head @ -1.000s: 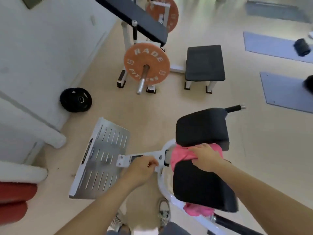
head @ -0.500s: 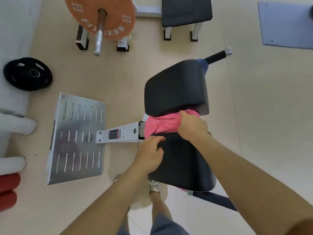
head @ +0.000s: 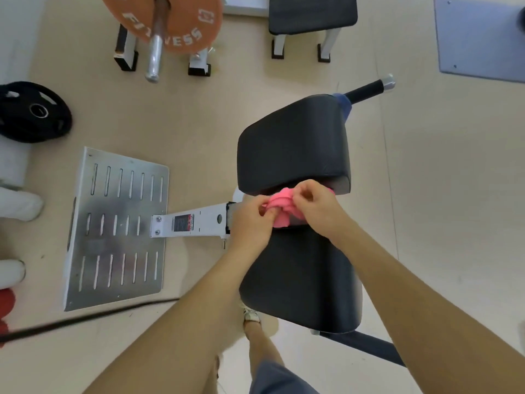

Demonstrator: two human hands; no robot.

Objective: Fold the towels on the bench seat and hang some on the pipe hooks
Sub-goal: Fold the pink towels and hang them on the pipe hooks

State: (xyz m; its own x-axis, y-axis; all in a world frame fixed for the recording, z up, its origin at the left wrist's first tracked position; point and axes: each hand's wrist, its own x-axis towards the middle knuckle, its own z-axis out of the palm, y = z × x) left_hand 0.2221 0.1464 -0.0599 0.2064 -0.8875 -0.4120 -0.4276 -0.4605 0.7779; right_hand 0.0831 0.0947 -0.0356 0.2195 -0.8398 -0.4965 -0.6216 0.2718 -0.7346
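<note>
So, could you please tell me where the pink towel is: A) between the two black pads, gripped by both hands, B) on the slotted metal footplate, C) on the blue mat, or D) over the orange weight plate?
A: the pink towel sits bunched between the upper pad and the lower pad, with the left hand and the right hand pinching it.

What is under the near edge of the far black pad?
A bunched pink towel, pinched by the left hand and the right hand. How far it runs beneath the far pad is hidden.
</note>
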